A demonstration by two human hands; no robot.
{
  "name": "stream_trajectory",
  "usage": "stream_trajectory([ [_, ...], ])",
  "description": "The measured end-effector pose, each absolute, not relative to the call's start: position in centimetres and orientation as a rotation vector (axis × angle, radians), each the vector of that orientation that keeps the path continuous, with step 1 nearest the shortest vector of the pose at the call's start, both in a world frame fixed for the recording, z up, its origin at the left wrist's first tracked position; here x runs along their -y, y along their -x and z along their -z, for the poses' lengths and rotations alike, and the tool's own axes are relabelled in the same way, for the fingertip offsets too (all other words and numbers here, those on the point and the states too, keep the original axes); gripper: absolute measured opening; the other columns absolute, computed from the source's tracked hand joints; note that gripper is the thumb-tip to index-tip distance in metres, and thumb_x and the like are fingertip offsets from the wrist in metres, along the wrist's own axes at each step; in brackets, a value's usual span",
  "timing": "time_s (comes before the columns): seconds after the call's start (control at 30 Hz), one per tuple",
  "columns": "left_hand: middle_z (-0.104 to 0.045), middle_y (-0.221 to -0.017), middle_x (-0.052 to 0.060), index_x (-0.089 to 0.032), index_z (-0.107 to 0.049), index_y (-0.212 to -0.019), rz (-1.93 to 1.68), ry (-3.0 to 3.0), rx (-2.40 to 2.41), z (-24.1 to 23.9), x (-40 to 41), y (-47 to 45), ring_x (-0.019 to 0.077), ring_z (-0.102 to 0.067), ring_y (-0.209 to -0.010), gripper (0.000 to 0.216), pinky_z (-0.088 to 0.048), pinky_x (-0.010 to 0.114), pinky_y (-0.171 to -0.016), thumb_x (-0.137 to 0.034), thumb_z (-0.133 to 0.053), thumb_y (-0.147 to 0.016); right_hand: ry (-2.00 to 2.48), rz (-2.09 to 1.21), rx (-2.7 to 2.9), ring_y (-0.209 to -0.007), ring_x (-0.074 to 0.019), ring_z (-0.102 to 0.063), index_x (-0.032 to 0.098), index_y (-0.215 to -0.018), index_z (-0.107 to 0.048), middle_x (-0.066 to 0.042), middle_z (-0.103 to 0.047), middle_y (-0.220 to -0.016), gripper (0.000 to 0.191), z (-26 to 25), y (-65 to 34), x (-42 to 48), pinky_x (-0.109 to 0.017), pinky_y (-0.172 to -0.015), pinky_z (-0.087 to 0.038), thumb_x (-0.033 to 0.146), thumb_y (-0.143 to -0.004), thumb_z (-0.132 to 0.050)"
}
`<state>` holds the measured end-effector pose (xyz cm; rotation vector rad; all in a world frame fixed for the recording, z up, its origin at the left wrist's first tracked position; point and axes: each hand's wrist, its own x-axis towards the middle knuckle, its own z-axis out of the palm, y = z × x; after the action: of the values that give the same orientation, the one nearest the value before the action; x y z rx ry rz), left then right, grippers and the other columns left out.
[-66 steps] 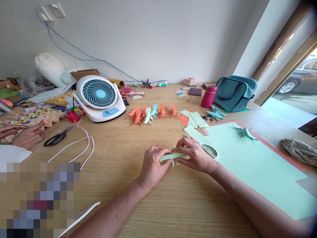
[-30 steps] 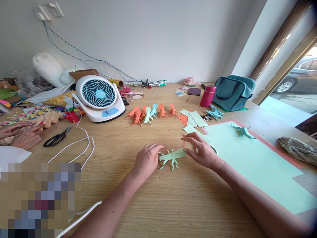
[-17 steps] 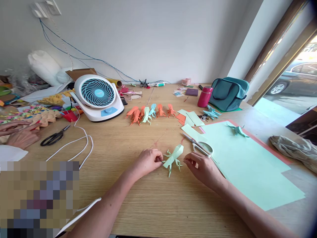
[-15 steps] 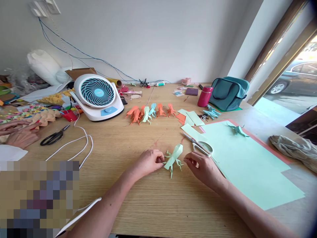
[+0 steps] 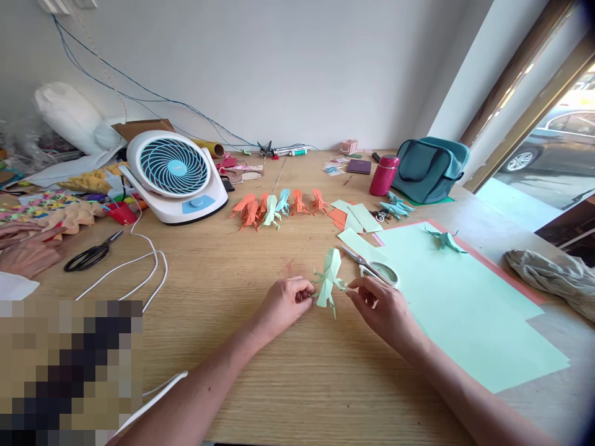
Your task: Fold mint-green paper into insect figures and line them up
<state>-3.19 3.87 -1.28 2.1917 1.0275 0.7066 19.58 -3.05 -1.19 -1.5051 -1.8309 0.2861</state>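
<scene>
A pale green folded paper insect point(image 5: 328, 277) stands on the wooden table point(image 5: 260, 384) between my hands, its body pointing away from me. My left hand point(image 5: 285, 302) is closed, pinching a leg on its left side. My right hand point(image 5: 382, 308) pinches a leg on its right side with thumb and forefinger. Light-handled scissors point(image 5: 373, 267) lie just beyond my right hand.
A row of orange, green and blue paper insects point(image 5: 274, 207) sits mid-table, with a white fan point(image 5: 174, 176), black scissors point(image 5: 88, 254) and white cable point(image 5: 139, 272) to the left. Large green sheet point(image 5: 465, 297), teal bag point(image 5: 430, 167), red bottle point(image 5: 383, 175) right. Another person's hand point(image 5: 23, 251) far left.
The paper insect was released onto the table, then turned from lying sideways to pointing away from me. Both hands moved from covering it to pinching its legs at either side.
</scene>
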Motion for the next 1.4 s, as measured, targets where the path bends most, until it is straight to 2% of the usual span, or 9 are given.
stream_trajectory([
  [0.17,-0.06,-0.068,-0.003,-0.019,-0.063,-0.071,-0.86,-2.152,-1.177,1.7,-4.3,3.5,0.0104,-0.055,-0.063,0.011,-0.04,0.021,-0.061,-0.009,-0.063,-0.077,1.478,-0.322,1.791,-0.058,-0.0148,-0.05,0.023,-0.092,-0.062,0.002,-0.053,-0.064,0.014,1.0,-19.8,3.1,-0.027,-0.057,-0.043,0.032,-0.097,-0.053],
  [0.3,-0.063,-0.068,-0.003,-0.018,-0.064,-0.07,-0.868,-2.16,-1.294,1.8,-6.3,3.8,0.0097,-0.057,-0.062,0.011,-0.041,0.02,-0.062,-0.01,-0.065,-0.078,1.473,-0.433,1.835,-0.057,-0.0146,-0.052,0.023,-0.091,-0.062,0.0,-0.06,-0.071,0.015,1.4,-19.4,3.2,-0.027,-0.055,-0.043,0.031,-0.097,-0.051],
  [0.53,-0.07,-0.073,0.0,-0.019,-0.069,-0.076,-0.871,-2.205,-1.478,1.7,-15.5,3.2,0.0134,-0.06,-0.066,0.002,-0.04,0.023,-0.062,-0.018,-0.069,-0.078,1.431,-0.501,1.914,-0.059,-0.015,-0.054,0.022,-0.089,-0.061,-0.001,-0.062,-0.073,0.016,1.7,-18.9,3.3,-0.026,-0.054,-0.043,0.028,-0.097,-0.049],
  [0.73,-0.072,-0.08,0.002,-0.02,-0.068,-0.077,-0.897,-2.22,-1.696,2.9,-21.4,2.8,0.0153,-0.061,-0.071,0.005,-0.039,0.024,-0.063,-0.021,-0.066,-0.082,1.424,-0.476,1.981,-0.06,-0.0156,-0.057,0.023,-0.084,-0.06,-0.001,-0.063,-0.072,0.016,2.2,-18.9,3.3,-0.026,-0.055,-0.042,0.021,-0.094,-0.048],
  [1.0,-0.072,-0.083,0.005,-0.02,-0.071,-0.08,-0.846,-2.323,-1.838,3.7,-23.4,3.1,0.0205,-0.061,-0.081,0.007,-0.038,0.029,-0.067,-0.019,-0.065,-0.083,1.39,-0.48,2.054,-0.066,-0.0167,-0.062,0.023,-0.08,-0.057,-0.001,-0.064,-0.074,0.019,2.4,-18.6,3.0,-0.027,-0.062,-0.048,0.019,-0.095,-0.046],
  [1.13,-0.073,-0.09,0.007,-0.021,-0.072,-0.084,-0.819,-2.405,-1.841,3.5,-23.8,3.3,0.0245,-0.059,-0.091,0.01,-0.039,0.032,-0.074,-0.019,-0.062,-0.086,1.398,-0.473,2.081,-0.066,-0.0163,-0.062,0.023,-0.082,-0.059,-0.001,-0.065,-0.074,0.018,2.6,-18.5,2.9,-0.027,-0.061,-0.048,0.019,-0.095,-0.048],
  [1.4,-0.072,-0.095,0.008,-0.022,-0.073,-0.087,-0.765,-2.446,-1.87,3.4,-24.1,3.4,0.0271,-0.057,-0.097,0.011,-0.039,0.035,-0.078,-0.021,-0.062,-0.086,1.39,-0.458,2.124,-0.069,-0.0168,-0.064,0.023,-0.083,-0.058,-0.001,-0.067,-0.076,0.018,3.2,-18.4,2.4,-0.029,-0.064,-0.049,0.021,-0.096,-0.047],
])
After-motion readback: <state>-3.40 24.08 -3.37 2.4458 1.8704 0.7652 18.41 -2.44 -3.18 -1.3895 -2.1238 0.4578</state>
